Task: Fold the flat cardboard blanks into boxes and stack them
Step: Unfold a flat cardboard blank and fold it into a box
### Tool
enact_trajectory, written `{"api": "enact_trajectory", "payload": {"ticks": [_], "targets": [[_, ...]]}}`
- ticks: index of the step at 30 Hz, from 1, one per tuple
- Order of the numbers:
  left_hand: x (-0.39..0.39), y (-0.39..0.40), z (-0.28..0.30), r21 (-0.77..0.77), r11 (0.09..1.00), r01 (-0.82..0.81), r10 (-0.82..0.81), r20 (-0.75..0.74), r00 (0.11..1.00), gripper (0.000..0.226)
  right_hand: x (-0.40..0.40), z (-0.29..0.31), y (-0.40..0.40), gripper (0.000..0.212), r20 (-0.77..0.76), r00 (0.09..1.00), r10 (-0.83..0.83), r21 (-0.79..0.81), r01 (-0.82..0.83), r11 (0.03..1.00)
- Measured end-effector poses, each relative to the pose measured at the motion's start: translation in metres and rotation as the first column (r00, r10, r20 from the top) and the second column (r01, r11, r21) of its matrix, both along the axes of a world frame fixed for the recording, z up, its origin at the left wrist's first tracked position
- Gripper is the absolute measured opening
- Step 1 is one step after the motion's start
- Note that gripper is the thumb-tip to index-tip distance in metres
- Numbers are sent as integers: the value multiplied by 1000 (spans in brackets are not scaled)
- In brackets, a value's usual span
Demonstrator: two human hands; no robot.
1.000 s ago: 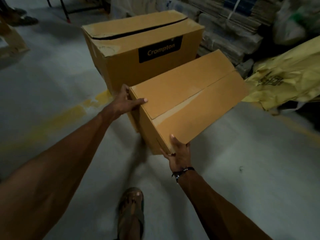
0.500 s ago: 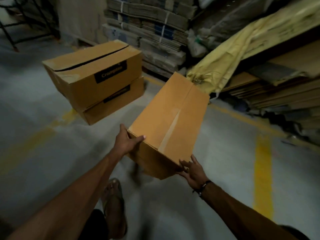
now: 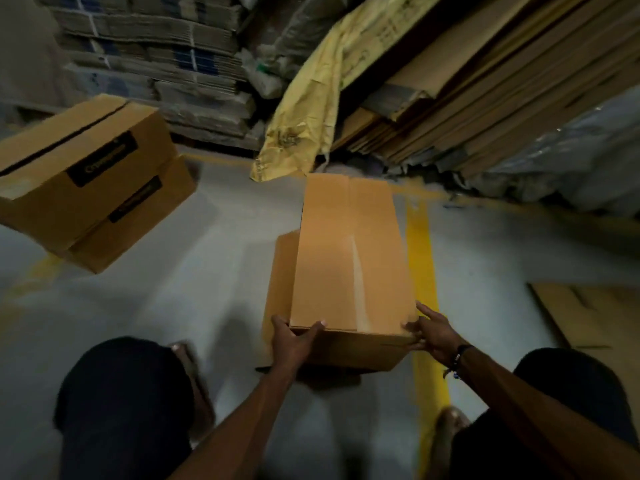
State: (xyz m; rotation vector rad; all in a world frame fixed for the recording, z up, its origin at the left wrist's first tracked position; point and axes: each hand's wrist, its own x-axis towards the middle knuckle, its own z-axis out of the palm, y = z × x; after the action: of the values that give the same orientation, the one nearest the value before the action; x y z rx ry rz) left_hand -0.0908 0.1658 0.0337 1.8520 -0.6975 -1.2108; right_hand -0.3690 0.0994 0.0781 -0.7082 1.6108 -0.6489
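Observation:
A folded brown cardboard box [image 3: 346,258] stands lengthwise in front of me, low over the grey floor, its closed top flaps facing up. My left hand [image 3: 294,341] grips its near left corner, thumb on top. My right hand [image 3: 431,332] holds the near right corner, fingers spread along the edge. To the left, two finished boxes [image 3: 86,178] with black labels sit stacked one on the other. A flat cardboard blank [image 3: 595,317] lies on the floor at the right.
Bundled flat cartons [image 3: 156,60] and leaning cardboard sheets [image 3: 485,88] line the back, with a yellow sack [image 3: 311,105] draped between them. A yellow floor line [image 3: 420,244] runs under the box's right side. My knees [image 3: 124,393] frame the bottom of the view.
I have turned right, away from the stacked boxes, and squatted down. The box swung with me, now pointing straight ahead and lower toward the floor. Both hands keep their hold.

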Motion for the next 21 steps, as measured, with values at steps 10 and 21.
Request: {"api": "enact_trajectory", "payload": {"ticks": [10,21], "targets": [[-84,6,-27,236,943,237,-250,28,968,120,-92,-34,21,60,-234,970,71,58,-59,997],[-79,-49,-14,714,407,569,-912,281,300,106,-44,-44,-7,105,-588,500,636,381,-523,763]]}}
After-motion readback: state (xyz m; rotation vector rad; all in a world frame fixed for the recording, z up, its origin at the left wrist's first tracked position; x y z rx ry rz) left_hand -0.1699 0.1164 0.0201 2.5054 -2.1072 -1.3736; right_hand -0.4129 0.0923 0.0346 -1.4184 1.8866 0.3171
